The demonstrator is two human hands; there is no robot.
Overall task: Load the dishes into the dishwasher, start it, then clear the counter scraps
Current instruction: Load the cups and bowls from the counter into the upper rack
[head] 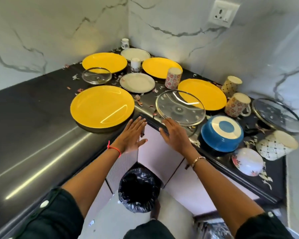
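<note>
Head view, hands: the left hand point(134, 133) and right hand point(175, 135) are held flat, fingers straight and spread, with nothing gripped. Both are stretched to the inner corner of the black polished counter point(41, 118).
Task's things, place: the dishes are all spread over the counter. No dishwasher is seen.
Nearest yellow round plate point(102, 105): judged light, stiff and glossy, so slippery. It is best taken at the near rim, which slightly overhangs the edge just beside the left hand.
Round glass lid with metal rim point(180, 106): judged heavier and breakable. It lies tilted, partly on a second yellow plate point(205, 94), with its rim just beyond the right fingertips; contact cannot be told. A grip by the rim is advised.
Upturned blue bowl point(222, 133): judged sturdy. It sits at the counter edge, near the right wrist.
Clear glass bowl point(96, 75): fragile, set farther back.
Floral mugs point(173, 78): turned mouth down between the plates, and easily knocked over by a reach across.
Scraps point(138, 98): dry peelings are strewn between the dishes and could be dragged along.
Below: a bin lined with a black bag point(138, 190) stands under the corner.
</note>
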